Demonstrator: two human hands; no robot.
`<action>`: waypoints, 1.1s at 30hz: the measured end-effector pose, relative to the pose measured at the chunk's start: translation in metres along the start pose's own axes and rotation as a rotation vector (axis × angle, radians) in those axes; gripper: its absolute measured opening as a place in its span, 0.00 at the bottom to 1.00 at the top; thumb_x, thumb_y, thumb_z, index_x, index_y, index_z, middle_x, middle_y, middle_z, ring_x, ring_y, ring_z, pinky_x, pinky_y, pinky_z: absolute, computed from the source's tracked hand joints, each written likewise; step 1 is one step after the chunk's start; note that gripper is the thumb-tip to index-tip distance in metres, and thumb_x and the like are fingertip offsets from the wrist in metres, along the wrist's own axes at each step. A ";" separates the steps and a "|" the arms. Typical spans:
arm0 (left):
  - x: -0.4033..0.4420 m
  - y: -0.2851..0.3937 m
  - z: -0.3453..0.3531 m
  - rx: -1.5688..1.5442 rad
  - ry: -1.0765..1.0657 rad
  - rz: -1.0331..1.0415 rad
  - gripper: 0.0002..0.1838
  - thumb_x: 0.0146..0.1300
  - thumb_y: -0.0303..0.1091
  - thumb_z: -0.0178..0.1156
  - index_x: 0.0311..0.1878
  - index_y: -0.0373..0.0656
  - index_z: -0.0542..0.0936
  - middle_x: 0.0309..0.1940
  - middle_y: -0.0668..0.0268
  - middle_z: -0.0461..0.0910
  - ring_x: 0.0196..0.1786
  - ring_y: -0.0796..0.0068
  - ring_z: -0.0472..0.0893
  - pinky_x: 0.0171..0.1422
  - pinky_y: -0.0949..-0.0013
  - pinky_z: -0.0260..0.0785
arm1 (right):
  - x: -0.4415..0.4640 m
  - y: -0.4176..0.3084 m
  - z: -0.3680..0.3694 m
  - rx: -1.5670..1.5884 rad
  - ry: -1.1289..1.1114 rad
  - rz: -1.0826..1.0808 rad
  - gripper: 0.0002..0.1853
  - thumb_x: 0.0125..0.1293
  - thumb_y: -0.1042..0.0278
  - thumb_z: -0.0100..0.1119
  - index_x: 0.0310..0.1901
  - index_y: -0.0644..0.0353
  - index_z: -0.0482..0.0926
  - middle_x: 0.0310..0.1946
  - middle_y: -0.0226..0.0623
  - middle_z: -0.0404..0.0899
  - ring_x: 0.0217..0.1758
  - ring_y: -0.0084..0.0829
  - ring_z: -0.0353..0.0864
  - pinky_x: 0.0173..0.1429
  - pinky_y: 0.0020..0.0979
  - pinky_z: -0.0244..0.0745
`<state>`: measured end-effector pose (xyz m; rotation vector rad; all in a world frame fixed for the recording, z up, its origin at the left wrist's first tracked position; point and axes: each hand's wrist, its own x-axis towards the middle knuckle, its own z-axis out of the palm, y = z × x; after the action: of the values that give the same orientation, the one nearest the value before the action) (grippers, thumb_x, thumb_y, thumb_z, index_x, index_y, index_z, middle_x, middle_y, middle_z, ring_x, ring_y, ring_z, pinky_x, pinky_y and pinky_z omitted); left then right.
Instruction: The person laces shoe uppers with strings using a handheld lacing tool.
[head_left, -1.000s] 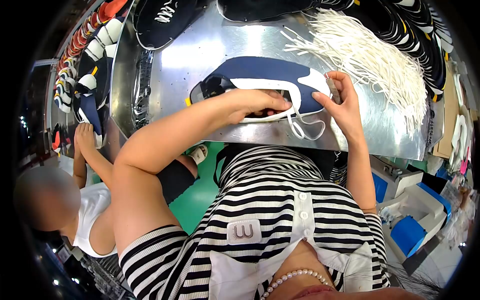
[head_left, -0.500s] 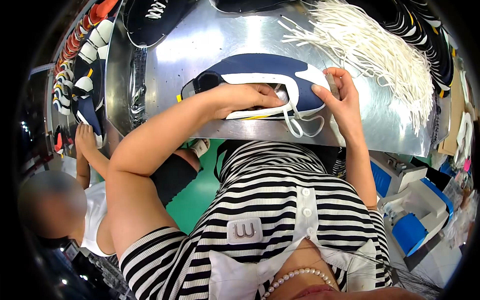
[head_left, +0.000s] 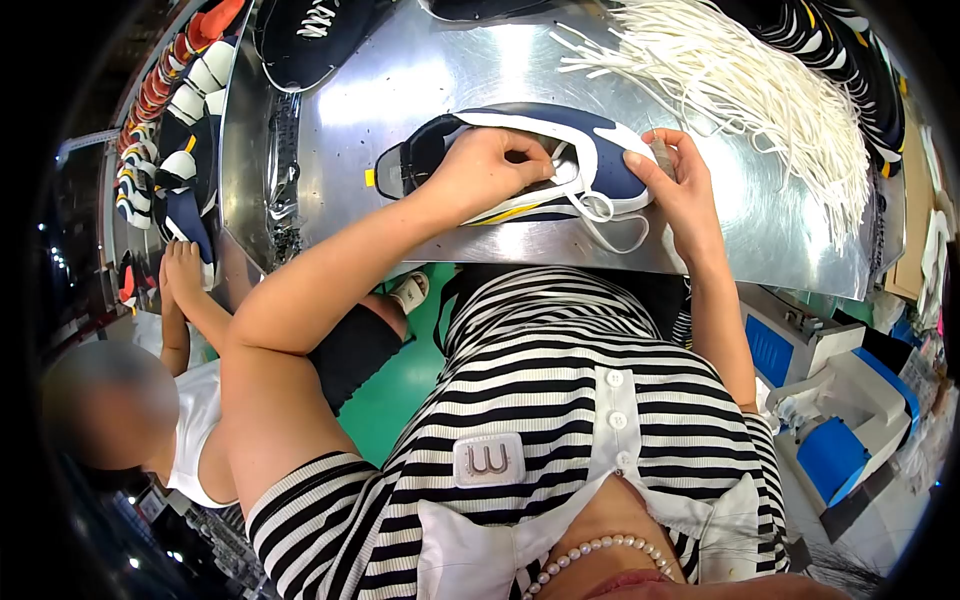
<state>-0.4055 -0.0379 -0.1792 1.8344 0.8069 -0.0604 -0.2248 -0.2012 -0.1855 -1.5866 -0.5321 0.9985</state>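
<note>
A navy and white sneaker upper (head_left: 615,165) lies on its side on the metal table, its toe to the right and heel to the left. My left hand (head_left: 495,170) reaches over the opening, thumb and fingers pinched at the white shoelace inside, though the fingertips are partly covered. A loop of that shoelace (head_left: 632,246) hangs over the near side of the upper. At the toe, my right hand (head_left: 683,180) grips with thumb and bent fingers. A small greyish piece (head_left: 661,157) shows among the right fingers; whether it is held or wrapped around a finger is unclear.
White shoelaces (head_left: 750,100) lie heaped at the table's right. Black shoes (head_left: 305,45) stand at the back. More uppers (head_left: 185,210) are stacked at left, by a co-worker's hands (head_left: 180,265). A machine with blue parts (head_left: 832,465) is at lower right.
My left hand has lifted slightly off the upper's opening, with its fingers more arched. The upper has tilted, showing more of its heel lining, and the lace loop has shifted.
</note>
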 end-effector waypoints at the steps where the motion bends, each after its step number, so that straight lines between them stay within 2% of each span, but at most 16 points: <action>1: -0.005 0.008 0.000 -0.079 -0.009 -0.030 0.10 0.60 0.36 0.66 0.39 0.40 0.87 0.36 0.66 0.86 0.38 0.79 0.81 0.48 0.74 0.73 | -0.001 -0.001 0.000 -0.009 -0.010 -0.009 0.21 0.62 0.64 0.70 0.52 0.62 0.73 0.44 0.37 0.79 0.44 0.23 0.77 0.47 0.23 0.72; 6: -0.008 0.015 0.007 -0.333 -0.034 -0.063 0.11 0.59 0.34 0.67 0.39 0.37 0.87 0.34 0.64 0.86 0.37 0.82 0.80 0.46 0.75 0.72 | -0.005 0.002 -0.006 -0.049 -0.045 -0.047 0.21 0.62 0.61 0.69 0.53 0.61 0.74 0.46 0.37 0.77 0.47 0.24 0.76 0.50 0.24 0.71; 9: -0.013 0.016 -0.012 0.247 0.215 0.199 0.08 0.58 0.31 0.64 0.39 0.37 0.86 0.33 0.58 0.84 0.35 0.67 0.82 0.43 0.68 0.74 | -0.007 0.007 -0.014 -0.057 -0.057 -0.115 0.21 0.63 0.60 0.69 0.53 0.60 0.74 0.45 0.35 0.77 0.45 0.21 0.75 0.46 0.21 0.69; 10: -0.021 0.017 -0.019 0.346 0.373 0.414 0.06 0.59 0.30 0.62 0.34 0.37 0.84 0.31 0.56 0.82 0.34 0.60 0.81 0.40 0.64 0.74 | -0.007 0.004 -0.019 -0.050 -0.052 -0.124 0.21 0.63 0.60 0.69 0.53 0.60 0.74 0.45 0.34 0.78 0.44 0.20 0.75 0.44 0.20 0.69; 11: -0.028 0.022 -0.033 0.374 0.394 0.457 0.06 0.61 0.30 0.61 0.34 0.37 0.81 0.29 0.57 0.80 0.32 0.62 0.79 0.39 0.64 0.72 | -0.008 0.000 -0.023 -0.044 -0.048 -0.134 0.21 0.63 0.60 0.68 0.53 0.60 0.74 0.44 0.33 0.78 0.43 0.19 0.75 0.42 0.19 0.69; 12: -0.036 0.022 -0.046 0.382 0.514 0.475 0.04 0.62 0.28 0.60 0.37 0.37 0.80 0.29 0.57 0.79 0.31 0.66 0.79 0.38 0.67 0.71 | -0.010 -0.006 -0.028 -0.032 -0.035 -0.106 0.20 0.64 0.60 0.68 0.53 0.58 0.75 0.40 0.27 0.78 0.35 0.13 0.71 0.33 0.16 0.62; 16: -0.054 -0.046 -0.147 0.528 0.880 0.325 0.05 0.65 0.27 0.59 0.40 0.35 0.81 0.31 0.65 0.80 0.31 0.79 0.76 0.39 0.73 0.70 | -0.010 -0.008 -0.068 -0.028 0.009 -0.074 0.18 0.64 0.61 0.67 0.53 0.57 0.75 0.34 0.20 0.76 0.28 0.07 0.65 0.27 0.15 0.51; 19: -0.069 -0.129 -0.216 0.642 1.088 0.118 0.11 0.64 0.35 0.64 0.40 0.34 0.83 0.27 0.66 0.80 0.30 0.80 0.75 0.39 0.72 0.70 | -0.011 -0.004 -0.094 0.047 0.065 -0.019 0.17 0.64 0.62 0.66 0.52 0.55 0.76 0.33 0.18 0.76 0.27 0.06 0.63 0.26 0.15 0.48; 21: -0.066 -0.113 -0.194 0.654 1.075 0.091 0.08 0.65 0.31 0.61 0.40 0.35 0.83 0.30 0.68 0.81 0.32 0.80 0.75 0.40 0.74 0.70 | -0.009 0.002 -0.101 0.037 0.069 -0.027 0.18 0.64 0.61 0.66 0.52 0.56 0.76 0.38 0.23 0.78 0.33 0.14 0.70 0.34 0.19 0.61; 23: -0.044 -0.049 -0.132 0.395 0.913 0.269 0.06 0.66 0.27 0.60 0.41 0.37 0.83 0.36 0.68 0.81 0.35 0.80 0.76 0.41 0.76 0.69 | 0.002 0.013 -0.099 -0.026 0.077 -0.068 0.19 0.64 0.61 0.67 0.52 0.58 0.75 0.47 0.31 0.80 0.43 0.24 0.79 0.47 0.26 0.75; 25: -0.042 0.038 -0.056 0.032 0.384 0.420 0.04 0.62 0.23 0.61 0.40 0.38 0.82 0.44 0.63 0.81 0.43 0.78 0.76 0.48 0.76 0.69 | 0.010 0.019 -0.092 -0.430 0.156 -0.310 0.21 0.64 0.56 0.67 0.54 0.58 0.77 0.43 0.33 0.83 0.39 0.26 0.82 0.44 0.27 0.76; 26: -0.037 0.063 -0.039 0.001 0.079 0.694 0.05 0.59 0.23 0.63 0.39 0.39 0.82 0.46 0.60 0.82 0.50 0.70 0.77 0.54 0.71 0.68 | 0.008 0.011 -0.088 -0.673 0.201 -0.370 0.22 0.64 0.55 0.67 0.54 0.58 0.77 0.41 0.34 0.84 0.39 0.26 0.82 0.44 0.27 0.76; 27: -0.033 0.094 -0.028 0.159 -0.039 0.804 0.04 0.57 0.23 0.64 0.36 0.41 0.83 0.53 0.55 0.80 0.55 0.61 0.74 0.59 0.65 0.67 | 0.007 0.006 -0.084 -0.916 0.250 -0.426 0.22 0.63 0.55 0.67 0.54 0.58 0.78 0.40 0.35 0.85 0.39 0.26 0.82 0.45 0.27 0.76; 28: -0.026 0.106 -0.023 0.118 -0.007 0.787 0.03 0.56 0.24 0.66 0.34 0.40 0.83 0.55 0.54 0.78 0.56 0.60 0.74 0.60 0.63 0.66 | 0.006 0.005 -0.081 -0.879 0.332 -0.497 0.19 0.63 0.58 0.67 0.50 0.60 0.80 0.35 0.38 0.85 0.38 0.24 0.83 0.44 0.26 0.76; 31: 0.011 0.104 -0.011 0.208 0.331 0.745 0.03 0.56 0.26 0.66 0.34 0.40 0.82 0.56 0.54 0.76 0.55 0.61 0.73 0.59 0.64 0.67 | 0.004 0.014 -0.092 -0.420 0.436 -0.395 0.15 0.62 0.62 0.69 0.46 0.62 0.83 0.35 0.35 0.85 0.37 0.23 0.82 0.42 0.24 0.76; 33: 0.019 0.107 0.002 0.248 0.326 0.766 0.04 0.56 0.26 0.67 0.34 0.39 0.82 0.49 0.58 0.78 0.50 0.62 0.74 0.55 0.64 0.67 | -0.005 0.004 -0.096 -0.274 0.337 -0.395 0.14 0.61 0.66 0.69 0.46 0.63 0.83 0.35 0.31 0.82 0.37 0.21 0.79 0.42 0.22 0.74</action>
<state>-0.3310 -0.0509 -0.1008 2.3147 0.2681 0.6670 -0.1492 -0.2607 -0.1868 -1.7560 -0.7313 0.3622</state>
